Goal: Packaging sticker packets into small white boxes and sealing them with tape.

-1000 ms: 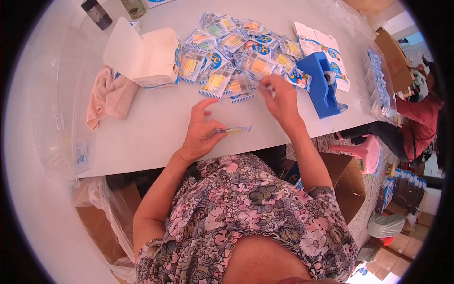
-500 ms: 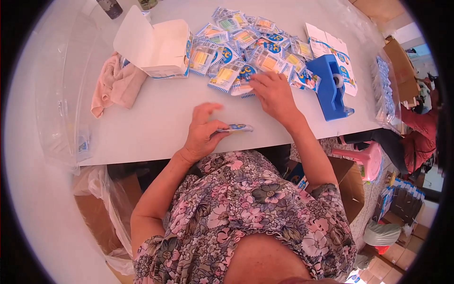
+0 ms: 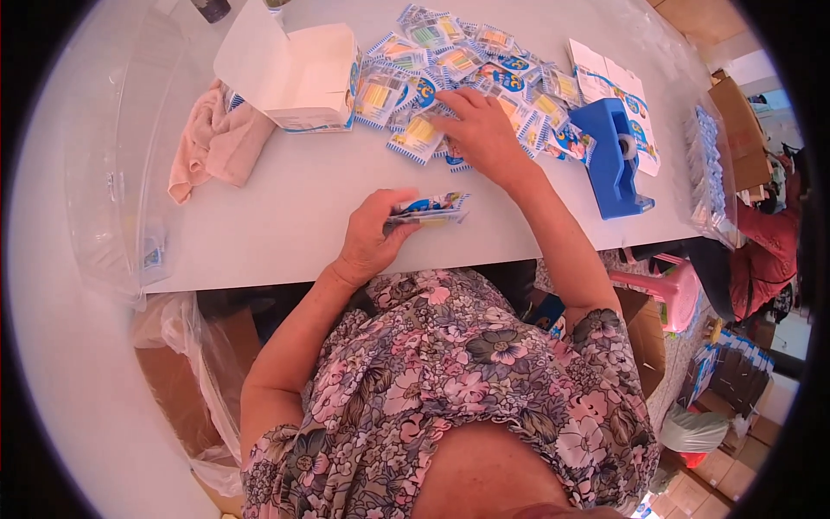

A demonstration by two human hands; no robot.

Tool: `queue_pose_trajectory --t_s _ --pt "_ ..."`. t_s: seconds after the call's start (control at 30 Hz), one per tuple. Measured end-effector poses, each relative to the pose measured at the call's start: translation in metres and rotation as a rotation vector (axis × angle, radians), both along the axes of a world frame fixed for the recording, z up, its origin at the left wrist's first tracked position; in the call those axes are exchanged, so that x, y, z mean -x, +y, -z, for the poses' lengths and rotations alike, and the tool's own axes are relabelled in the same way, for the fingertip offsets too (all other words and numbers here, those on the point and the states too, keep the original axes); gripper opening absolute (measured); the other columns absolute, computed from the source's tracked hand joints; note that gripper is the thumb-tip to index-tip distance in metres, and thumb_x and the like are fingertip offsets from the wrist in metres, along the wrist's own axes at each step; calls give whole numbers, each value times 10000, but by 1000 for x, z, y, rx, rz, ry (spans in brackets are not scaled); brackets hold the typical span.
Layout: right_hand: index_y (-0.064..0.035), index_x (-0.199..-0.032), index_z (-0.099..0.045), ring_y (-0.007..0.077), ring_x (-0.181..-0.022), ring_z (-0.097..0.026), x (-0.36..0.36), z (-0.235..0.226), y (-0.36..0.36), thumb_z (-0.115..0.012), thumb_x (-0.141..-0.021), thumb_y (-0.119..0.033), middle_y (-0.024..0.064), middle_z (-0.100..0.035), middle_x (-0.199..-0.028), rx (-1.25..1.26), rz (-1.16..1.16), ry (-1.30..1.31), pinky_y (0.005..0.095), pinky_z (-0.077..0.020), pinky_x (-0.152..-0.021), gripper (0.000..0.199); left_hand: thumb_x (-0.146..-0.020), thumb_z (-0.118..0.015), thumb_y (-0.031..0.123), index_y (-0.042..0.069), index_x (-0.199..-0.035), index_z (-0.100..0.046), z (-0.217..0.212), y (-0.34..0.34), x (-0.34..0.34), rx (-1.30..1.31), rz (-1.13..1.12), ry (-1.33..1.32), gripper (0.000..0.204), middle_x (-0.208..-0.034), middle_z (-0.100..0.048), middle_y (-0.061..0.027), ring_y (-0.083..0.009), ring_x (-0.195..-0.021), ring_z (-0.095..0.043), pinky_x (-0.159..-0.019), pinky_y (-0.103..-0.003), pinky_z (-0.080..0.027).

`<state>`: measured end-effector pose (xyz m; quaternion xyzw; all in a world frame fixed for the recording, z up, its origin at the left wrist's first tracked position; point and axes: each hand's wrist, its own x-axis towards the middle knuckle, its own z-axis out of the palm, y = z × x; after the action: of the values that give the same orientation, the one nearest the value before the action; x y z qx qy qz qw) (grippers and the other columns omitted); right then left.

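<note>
Fingers of the left hand [image 3: 370, 238] curl together around a small stack of blue-and-white packets [image 3: 428, 210], held just above the near edge of the white table [image 3: 285, 208], wrist bent and forearm rising from the floral dress; the right hand [image 3: 480, 130] reaches past that stack with its arm nearly straight, palm down and fingers spread flat on the loose pile of packets [image 3: 467, 65]. Left of the pile stands an open white box [image 3: 298, 73] with a pink cloth [image 3: 212, 147] beyond it, right of the pile a blue tape dispenser [image 3: 618, 156], and cardboard cartons sit on the floor under the table
</note>
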<state>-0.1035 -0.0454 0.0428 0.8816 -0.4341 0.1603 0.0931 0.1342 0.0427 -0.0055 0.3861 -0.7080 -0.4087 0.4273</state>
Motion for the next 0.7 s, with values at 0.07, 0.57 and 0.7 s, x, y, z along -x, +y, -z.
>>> queue_pose_trajectory --t_s 0.07,0.57,0.7 --pt "-91 -1093 -675 263 -1130 -564 2 -7 5 -685 -712 -8 61 -631 -1234 25 4 -67 419 -454 -915 390 -702 -810 15 52 -971 -674 -6 -5 0 203 1 -40 303 -1081 -637 -111 -273 -930 -640 -776 -355 -527" --pt "-63 -729 -688 320 -637 -648 -32 7 1 -769 -759 -428 106 -659 -648 -364 558 -187 425 -486 -597 375 -745 -805 12 38 -1086 -616 -1 -5 -1 11 120 65 391 -1129 -657 -115 -248 -1000 -652 -877 -318 -512" --pt "-45 -752 -668 295 -645 -656 -20 4 16 -752 -765 -258 110 -663 -671 -390 507 -435 400 -503 -610 229 -734 -813 14 35 -1076 -635 -6 -5 -1 -137 130 7 386 -1136 -648 -114 -247 -1011 -647 -889 -317 -510"
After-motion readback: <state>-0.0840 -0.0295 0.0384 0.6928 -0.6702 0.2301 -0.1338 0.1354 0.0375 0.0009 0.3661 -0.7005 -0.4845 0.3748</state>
